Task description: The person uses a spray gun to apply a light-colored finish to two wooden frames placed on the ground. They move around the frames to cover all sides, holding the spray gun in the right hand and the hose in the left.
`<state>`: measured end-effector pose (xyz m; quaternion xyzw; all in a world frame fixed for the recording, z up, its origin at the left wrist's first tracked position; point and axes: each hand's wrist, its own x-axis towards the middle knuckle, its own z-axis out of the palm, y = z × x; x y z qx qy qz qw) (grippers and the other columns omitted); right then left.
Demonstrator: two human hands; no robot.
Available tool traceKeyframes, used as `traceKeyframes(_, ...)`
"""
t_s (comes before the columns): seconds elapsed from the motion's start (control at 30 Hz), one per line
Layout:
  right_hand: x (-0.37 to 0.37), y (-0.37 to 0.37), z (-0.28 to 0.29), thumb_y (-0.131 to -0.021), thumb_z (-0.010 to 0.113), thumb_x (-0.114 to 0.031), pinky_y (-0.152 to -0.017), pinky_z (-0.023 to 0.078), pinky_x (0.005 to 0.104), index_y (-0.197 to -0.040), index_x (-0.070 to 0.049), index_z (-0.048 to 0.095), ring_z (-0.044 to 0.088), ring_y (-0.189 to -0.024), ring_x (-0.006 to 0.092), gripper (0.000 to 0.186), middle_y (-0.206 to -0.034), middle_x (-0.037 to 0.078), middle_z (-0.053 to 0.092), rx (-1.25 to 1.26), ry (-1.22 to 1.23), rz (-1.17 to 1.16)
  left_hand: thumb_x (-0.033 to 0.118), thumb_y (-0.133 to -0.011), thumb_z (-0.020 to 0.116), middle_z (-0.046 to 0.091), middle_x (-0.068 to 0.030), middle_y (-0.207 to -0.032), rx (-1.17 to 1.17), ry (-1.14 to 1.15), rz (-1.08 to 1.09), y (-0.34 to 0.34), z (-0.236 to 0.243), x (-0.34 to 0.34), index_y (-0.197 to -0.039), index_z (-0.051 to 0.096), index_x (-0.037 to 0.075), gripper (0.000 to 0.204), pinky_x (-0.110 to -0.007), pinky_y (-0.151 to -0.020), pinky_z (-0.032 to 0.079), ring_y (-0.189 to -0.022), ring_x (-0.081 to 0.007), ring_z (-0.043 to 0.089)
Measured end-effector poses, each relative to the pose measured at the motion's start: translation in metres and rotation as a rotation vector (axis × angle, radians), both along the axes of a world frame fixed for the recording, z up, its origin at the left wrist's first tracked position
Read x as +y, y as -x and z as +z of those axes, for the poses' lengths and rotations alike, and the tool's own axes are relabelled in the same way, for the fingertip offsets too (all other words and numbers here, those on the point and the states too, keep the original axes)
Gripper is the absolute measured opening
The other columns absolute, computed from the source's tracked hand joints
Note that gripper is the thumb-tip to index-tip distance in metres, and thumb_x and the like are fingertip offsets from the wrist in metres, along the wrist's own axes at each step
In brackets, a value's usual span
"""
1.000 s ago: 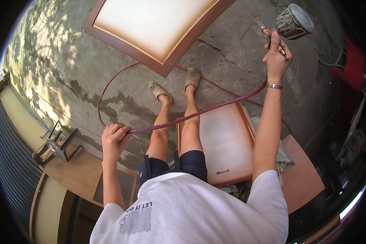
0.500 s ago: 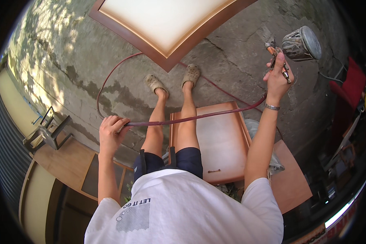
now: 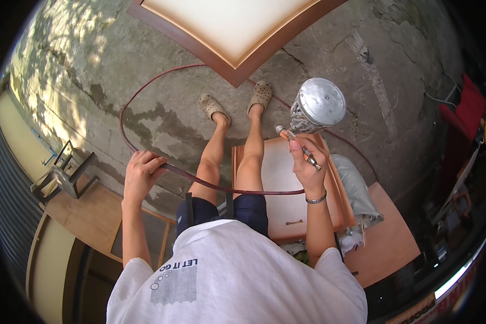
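Note:
My right hand (image 3: 310, 162) is closed round a spray gun (image 3: 297, 141), whose round metal cup (image 3: 322, 102) sits on its far side with the silver lid facing up. From the gun a dark red hose (image 3: 237, 191) sags across in front of my thighs to my left hand (image 3: 143, 170), which is wrapped round it. Past that hand the hose loops away over the ground. Ahead of my feet is a large panel (image 3: 235, 70) with a brown frame and a pale centre shaded brown at its edges.
Beside my legs lies a smaller pale, brown-edged panel (image 3: 278, 208), with a grey plastic bag (image 3: 356, 186) and a plain brown board (image 3: 391, 243) to its right. A wooden cabinet (image 3: 83, 210) stands at the left with a dark metal frame (image 3: 65, 175) on it. Something red (image 3: 470, 108) is far right.
My right hand has brought the spray gun left and nearer my body, its cup lid now turned upward. The hose between my hands has slackened and hangs lower. My left hand has shifted slightly left.

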<state>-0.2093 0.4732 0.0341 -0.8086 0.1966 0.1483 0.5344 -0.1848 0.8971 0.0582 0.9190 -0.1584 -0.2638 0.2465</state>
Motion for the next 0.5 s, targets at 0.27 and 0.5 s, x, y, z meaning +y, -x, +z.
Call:
traceKeyframes(0.27,-0.051,-0.082,-0.026,-0.104,0.070,-0.039,-0.047,0.041,0.0283,-0.106,0.003,0.079,0.057,-0.049,0.0112,0.043,-0.066,0.008,0.067,-0.149,0.283,-0.165,0.010,-0.070,0.086,0.070,-0.0033,-0.089,-0.031,0.007,0.034,-0.003,0.002,-0.008,-0.097,0.076,0.008,0.029,-0.040,-0.078,0.048,-0.084,-0.0264,0.062)
traceKeyframes(0.5,-0.118,-0.192,-0.037,-0.105,0.064,-0.051,-0.038,0.040,0.0285,-0.106,0.002,0.080,0.056,-0.039,0.0113,0.055,-0.067,0.007,0.070,-0.310,0.463,-0.333,0.011,-0.071,0.087,0.069,-0.0036,-0.087,-0.064,0.038,0.122,-0.003,-0.002,-0.028,-0.096,0.076,0.008,0.028,-0.039,-0.073,0.047,-0.079,-0.0263,0.061)
